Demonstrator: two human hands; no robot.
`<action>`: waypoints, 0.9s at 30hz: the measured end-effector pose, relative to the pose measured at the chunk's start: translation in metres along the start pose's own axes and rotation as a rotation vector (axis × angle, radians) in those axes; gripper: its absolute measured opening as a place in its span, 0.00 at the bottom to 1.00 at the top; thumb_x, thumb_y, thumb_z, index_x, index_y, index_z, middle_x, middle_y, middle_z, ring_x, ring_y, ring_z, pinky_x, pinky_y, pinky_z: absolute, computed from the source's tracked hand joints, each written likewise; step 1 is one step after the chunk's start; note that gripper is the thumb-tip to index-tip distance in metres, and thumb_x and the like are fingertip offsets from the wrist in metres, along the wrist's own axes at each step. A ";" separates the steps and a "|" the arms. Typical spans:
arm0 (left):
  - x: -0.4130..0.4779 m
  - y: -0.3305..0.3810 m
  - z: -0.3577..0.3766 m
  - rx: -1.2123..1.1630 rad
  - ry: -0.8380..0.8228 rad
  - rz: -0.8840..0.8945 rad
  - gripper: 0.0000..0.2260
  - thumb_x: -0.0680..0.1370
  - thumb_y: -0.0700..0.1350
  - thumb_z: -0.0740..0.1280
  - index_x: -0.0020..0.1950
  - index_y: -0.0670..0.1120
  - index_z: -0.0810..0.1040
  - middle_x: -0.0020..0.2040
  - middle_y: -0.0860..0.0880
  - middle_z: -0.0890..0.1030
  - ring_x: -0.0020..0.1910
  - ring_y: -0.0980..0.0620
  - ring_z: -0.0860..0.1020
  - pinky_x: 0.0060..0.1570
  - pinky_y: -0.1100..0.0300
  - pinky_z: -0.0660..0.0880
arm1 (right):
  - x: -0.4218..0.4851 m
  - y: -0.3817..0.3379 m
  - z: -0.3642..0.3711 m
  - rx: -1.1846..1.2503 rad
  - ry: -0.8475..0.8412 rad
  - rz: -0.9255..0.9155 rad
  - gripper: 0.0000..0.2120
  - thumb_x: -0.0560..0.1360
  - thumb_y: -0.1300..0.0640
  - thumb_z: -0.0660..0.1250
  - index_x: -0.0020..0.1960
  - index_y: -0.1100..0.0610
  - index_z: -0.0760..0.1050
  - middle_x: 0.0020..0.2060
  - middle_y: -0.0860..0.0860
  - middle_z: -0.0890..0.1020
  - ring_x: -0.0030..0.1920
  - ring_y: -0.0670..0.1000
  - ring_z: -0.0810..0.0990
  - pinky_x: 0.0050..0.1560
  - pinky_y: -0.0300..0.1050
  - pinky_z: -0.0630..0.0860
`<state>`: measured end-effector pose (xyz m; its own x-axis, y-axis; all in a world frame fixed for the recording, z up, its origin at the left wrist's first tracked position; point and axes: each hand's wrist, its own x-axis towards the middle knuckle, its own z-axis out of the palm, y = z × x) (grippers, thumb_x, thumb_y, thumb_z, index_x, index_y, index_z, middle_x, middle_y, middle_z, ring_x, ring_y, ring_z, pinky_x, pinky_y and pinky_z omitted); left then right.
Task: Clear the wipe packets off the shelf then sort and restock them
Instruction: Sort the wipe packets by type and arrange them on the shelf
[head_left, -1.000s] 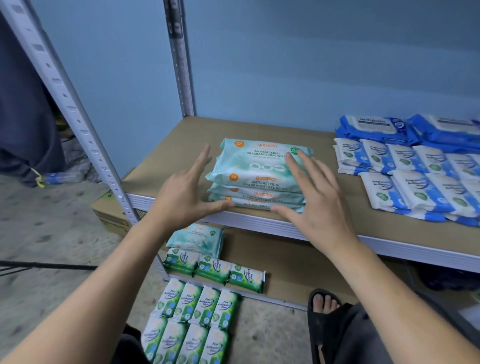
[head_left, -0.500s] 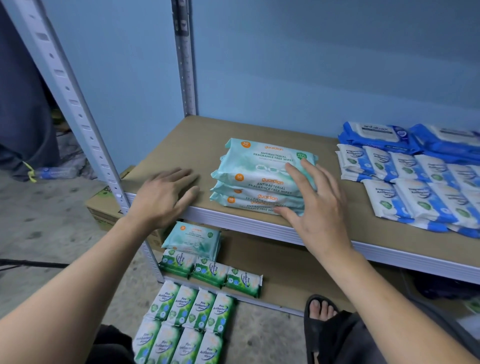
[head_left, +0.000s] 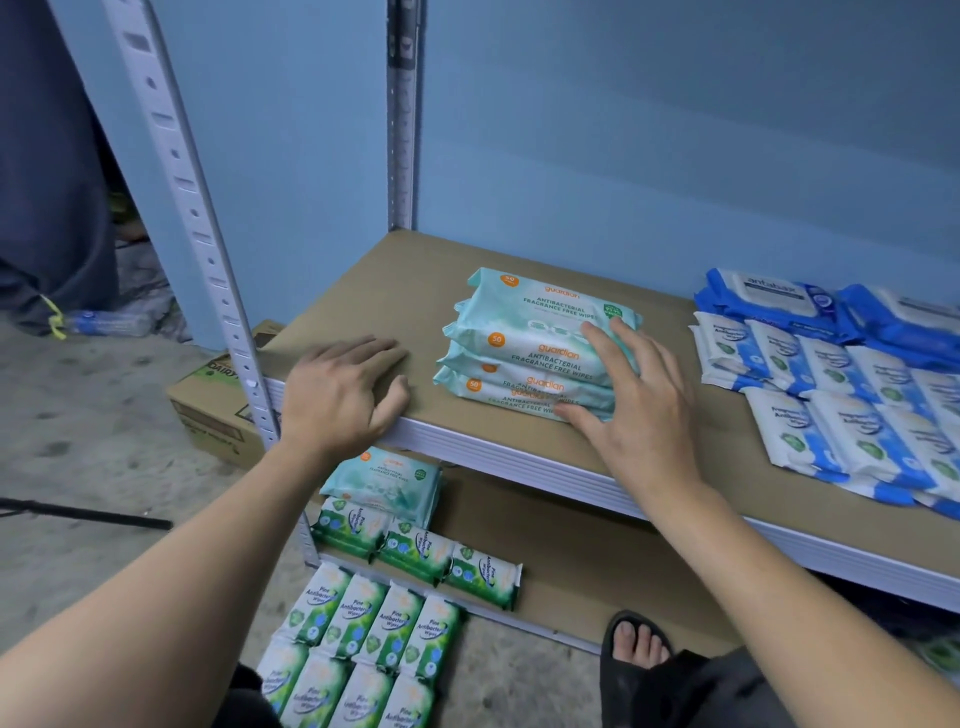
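The right hand (head_left: 631, 410), fingers spread nearly straight, is pressing the stack of pale teal soft-plastic wipe packets (head_left: 524, 343) near the front of the tan board shelf (head_left: 395, 291), while the left hand (head_left: 337, 395) is resting open and empty nearby, so squaring the stack is probably needing gentle, even pushes.

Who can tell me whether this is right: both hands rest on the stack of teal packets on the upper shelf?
Not quite. The head view shows only the right hand resting on the stack of teal packets on the upper shelf; the left hand lies on the bare shelf beside the stack, apart from it.
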<state>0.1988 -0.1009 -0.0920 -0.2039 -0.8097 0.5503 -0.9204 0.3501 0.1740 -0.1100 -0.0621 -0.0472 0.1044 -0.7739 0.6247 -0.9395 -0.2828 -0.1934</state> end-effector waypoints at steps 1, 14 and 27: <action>0.000 0.000 0.000 -0.001 0.000 -0.008 0.20 0.77 0.54 0.58 0.57 0.47 0.85 0.58 0.50 0.85 0.60 0.48 0.81 0.52 0.54 0.74 | 0.005 -0.001 0.004 -0.001 -0.002 0.002 0.38 0.67 0.44 0.79 0.74 0.50 0.71 0.71 0.54 0.73 0.70 0.61 0.70 0.68 0.61 0.70; 0.000 -0.003 0.011 -0.038 0.140 0.014 0.16 0.75 0.53 0.62 0.51 0.48 0.85 0.52 0.52 0.86 0.54 0.49 0.84 0.47 0.54 0.76 | 0.084 -0.024 0.074 -0.062 -0.060 0.001 0.38 0.69 0.43 0.77 0.76 0.50 0.68 0.73 0.55 0.70 0.71 0.61 0.67 0.70 0.59 0.68; 0.003 -0.005 0.018 -0.058 0.281 0.036 0.11 0.72 0.51 0.64 0.46 0.50 0.84 0.50 0.55 0.86 0.52 0.52 0.84 0.45 0.56 0.73 | 0.167 -0.049 0.149 -0.100 -0.108 0.023 0.39 0.71 0.43 0.75 0.77 0.48 0.64 0.75 0.54 0.66 0.74 0.60 0.64 0.69 0.56 0.66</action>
<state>0.1967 -0.1131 -0.1059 -0.1276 -0.6366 0.7605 -0.8920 0.4089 0.1927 0.0023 -0.2616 -0.0459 0.1120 -0.8373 0.5352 -0.9692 -0.2109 -0.1270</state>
